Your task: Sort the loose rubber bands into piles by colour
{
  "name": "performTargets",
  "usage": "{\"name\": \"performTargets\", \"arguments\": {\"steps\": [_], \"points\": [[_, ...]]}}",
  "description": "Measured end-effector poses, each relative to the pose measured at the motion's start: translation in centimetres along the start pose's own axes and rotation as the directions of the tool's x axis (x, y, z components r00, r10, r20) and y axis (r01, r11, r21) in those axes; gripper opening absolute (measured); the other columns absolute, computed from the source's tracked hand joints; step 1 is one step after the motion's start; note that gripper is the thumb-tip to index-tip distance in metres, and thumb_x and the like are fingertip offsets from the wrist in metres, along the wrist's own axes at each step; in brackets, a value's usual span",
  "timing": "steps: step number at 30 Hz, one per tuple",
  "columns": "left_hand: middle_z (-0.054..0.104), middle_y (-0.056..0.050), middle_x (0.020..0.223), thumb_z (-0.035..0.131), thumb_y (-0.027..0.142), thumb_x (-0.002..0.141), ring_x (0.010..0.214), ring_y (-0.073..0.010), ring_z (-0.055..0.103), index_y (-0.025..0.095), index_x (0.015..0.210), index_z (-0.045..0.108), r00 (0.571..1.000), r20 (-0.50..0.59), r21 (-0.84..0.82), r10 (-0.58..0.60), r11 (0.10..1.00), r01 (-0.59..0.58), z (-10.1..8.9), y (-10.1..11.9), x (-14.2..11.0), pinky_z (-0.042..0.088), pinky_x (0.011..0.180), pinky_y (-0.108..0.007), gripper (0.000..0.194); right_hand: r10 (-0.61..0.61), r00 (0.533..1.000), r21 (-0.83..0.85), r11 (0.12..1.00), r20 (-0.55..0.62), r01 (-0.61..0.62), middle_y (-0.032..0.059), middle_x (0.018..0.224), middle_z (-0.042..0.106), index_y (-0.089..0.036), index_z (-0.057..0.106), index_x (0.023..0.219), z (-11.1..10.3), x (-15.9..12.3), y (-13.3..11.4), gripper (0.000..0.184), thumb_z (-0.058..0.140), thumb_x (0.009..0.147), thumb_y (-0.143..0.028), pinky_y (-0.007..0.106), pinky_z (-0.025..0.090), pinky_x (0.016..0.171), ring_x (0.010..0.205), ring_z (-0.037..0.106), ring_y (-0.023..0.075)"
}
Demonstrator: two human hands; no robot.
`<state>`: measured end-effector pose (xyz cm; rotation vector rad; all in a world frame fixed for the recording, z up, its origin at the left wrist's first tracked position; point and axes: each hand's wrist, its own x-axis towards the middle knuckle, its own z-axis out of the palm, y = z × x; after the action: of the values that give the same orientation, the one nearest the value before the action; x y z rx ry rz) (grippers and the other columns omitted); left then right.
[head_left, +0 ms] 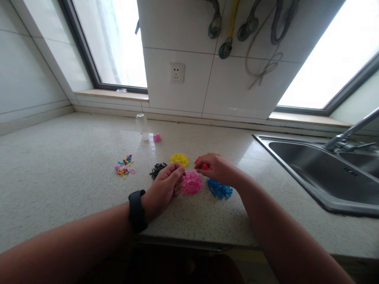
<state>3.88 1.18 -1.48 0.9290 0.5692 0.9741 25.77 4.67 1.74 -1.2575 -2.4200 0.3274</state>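
My left hand (pixel 168 182), its wrist wearing a black watch, is closed with thumb against curled fingers; whatever it holds is hidden. It lies between a pile of black rubber bands (pixel 156 169) and a pile of pink ones (pixel 192 184). My right hand (pixel 215 167) bends over some red rubber bands (pixel 206 167), fingers curled and tips drawn together; I cannot make out what is pinched. Part of the red pile is covered by this hand. Blue rubber bands (pixel 219 189) lie just below it. Behind my left hand is a yellow pile (pixel 179 159).
Mixed-colour bands (pixel 124 165) lie apart on the left of the speckled counter (pixel 74 169). Farther back stand a clear bottle (pixel 142 127), apparently upside down, and a pink cap (pixel 157 137). At right is a steel sink (pixel 308 165) with a faucet (pixel 343 138).
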Motion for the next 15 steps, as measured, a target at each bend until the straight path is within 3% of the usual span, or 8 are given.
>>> {"name": "performTargets", "arguments": {"steps": [15], "points": [[0.034,0.009,0.054,0.067,0.036,0.083,0.041,-0.0028,0.027,0.018,0.074,0.046,0.995,-0.074,0.027,0.06,0.998,-0.058,0.2,0.6,-0.1,0.018,0.037,-0.015,0.029,-0.041,0.996,-0.081,0.996,-0.074,0.035,0.0026,0.087,0.074,-0.023,0.074,0.091,1.2,0.9,-1.4,0.008,0.068,0.086,-0.022,0.03,0.043,0.081,0.09,0.062,0.0184]]}}
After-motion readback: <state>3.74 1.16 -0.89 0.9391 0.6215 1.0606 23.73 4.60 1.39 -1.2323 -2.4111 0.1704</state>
